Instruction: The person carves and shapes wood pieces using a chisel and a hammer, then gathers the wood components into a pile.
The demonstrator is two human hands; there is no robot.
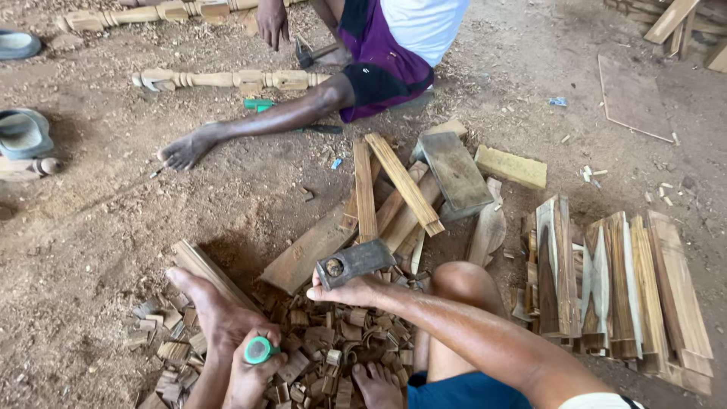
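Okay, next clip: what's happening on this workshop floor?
A person sits on the sawdust floor over a heap of small wood offcuts. The left hand grips a green-capped tool handle; the right hand holds up a metal hammer head. Loose planks lie ahead and shaped wood pieces are stacked to the right. Another person sits opposite, beside turned wooden spindles.

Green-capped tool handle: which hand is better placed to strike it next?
Probably the right. The right hand holds a grey metal hammer head, raised just beyond the green-capped tool handle, while the left hand has its grip closed around that handle over the small wood offcuts.
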